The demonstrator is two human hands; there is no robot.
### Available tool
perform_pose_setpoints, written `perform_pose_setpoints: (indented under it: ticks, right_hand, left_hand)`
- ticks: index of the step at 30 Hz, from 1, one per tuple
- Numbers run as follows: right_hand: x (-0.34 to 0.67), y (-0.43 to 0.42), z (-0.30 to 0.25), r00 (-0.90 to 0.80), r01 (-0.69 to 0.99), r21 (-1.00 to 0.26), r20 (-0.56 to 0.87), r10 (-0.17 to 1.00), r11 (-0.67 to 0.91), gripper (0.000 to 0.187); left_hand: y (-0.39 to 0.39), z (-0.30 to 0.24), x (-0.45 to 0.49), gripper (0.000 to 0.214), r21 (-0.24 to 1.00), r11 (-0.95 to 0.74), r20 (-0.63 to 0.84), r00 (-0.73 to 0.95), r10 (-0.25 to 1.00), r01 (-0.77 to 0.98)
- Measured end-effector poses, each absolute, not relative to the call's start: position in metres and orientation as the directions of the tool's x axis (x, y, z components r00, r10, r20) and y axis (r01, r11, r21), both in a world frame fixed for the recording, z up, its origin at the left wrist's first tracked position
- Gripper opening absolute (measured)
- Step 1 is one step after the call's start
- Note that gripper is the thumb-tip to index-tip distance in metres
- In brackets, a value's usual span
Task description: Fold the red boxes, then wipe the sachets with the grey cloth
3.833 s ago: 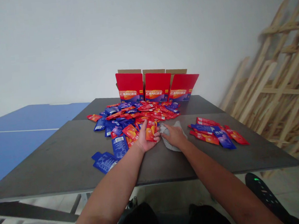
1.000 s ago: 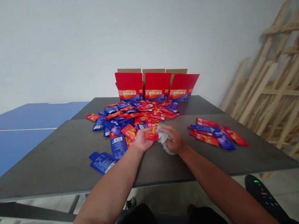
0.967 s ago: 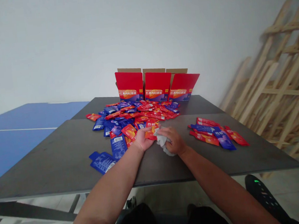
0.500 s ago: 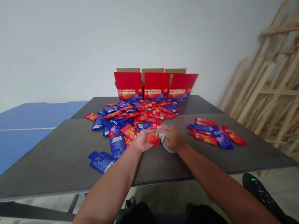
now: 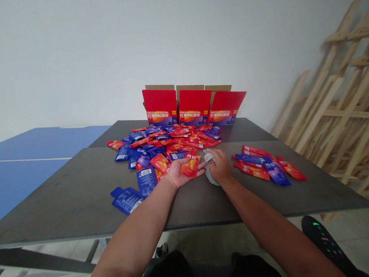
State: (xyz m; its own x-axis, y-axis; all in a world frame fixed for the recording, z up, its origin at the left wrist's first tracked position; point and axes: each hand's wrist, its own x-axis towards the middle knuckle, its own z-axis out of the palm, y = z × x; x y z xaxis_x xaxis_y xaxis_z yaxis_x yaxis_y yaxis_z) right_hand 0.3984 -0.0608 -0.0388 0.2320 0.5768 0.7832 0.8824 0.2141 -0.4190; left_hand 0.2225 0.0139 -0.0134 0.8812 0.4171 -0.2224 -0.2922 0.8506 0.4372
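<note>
My left hand [image 5: 178, 173] lies palm up on the dark grey table [image 5: 79, 195] and holds a red-orange sachet [image 5: 190, 165] between thumb and fingers. Right beside it, my right hand [image 5: 219, 166] is closed on a crumpled grey cloth [image 5: 209, 171] that rests against the table, just off the sachet's right edge. A large heap of red and blue sachets [image 5: 165, 142] spreads behind and to the left of my left hand. A smaller group of sachets [image 5: 266, 166] lies to the right of my right hand.
Three open red cartons [image 5: 194, 105] stand in a row at the table's far edge. Blue sachets [image 5: 127, 199] lie loose near the front left. A blue table [image 5: 19, 166] adjoins on the left. Wooden frames [image 5: 345, 98] lean against the wall on the right.
My right hand has drawn the cloth off the sachet, a little to the right. The sachet in my left hand now shows its whole front face.
</note>
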Motion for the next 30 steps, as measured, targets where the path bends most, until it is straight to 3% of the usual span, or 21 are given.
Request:
perform_pose_setpoints:
  ticks: [7, 12, 20, 30]
  right_hand:
    - [0.373, -0.075, -0.033, -0.204, 0.800, -0.210, 0.786, 0.583, 0.562, 0.048]
    - [0.362, -0.075, -0.035, -0.411, 0.742, -0.081, 0.729, 0.547, 0.666, 0.043]
    - [0.375, -0.066, -0.040, -0.116, 0.850, -0.219, 0.810, 0.575, 0.479, 0.047]
    - [0.391, -0.054, -0.044, 0.201, 0.843, -0.427, 0.814, 0.545, 0.326, 0.043]
  left_hand:
    - [0.016, -0.017, 0.227, 0.033, 0.461, 0.780, -0.200, 0.807, 0.555, -0.422]
    - [0.011, -0.025, 0.233, 0.028, 0.513, 0.798, -0.264, 0.827, 0.497, -0.316]
    - [-0.001, -0.018, 0.234, 0.018, 0.695, 0.700, -0.306, 0.813, 0.495, -0.165]
    - [0.000, -0.015, 0.229, 0.021, 0.675, 0.735, -0.293, 0.889, 0.352, -0.069]
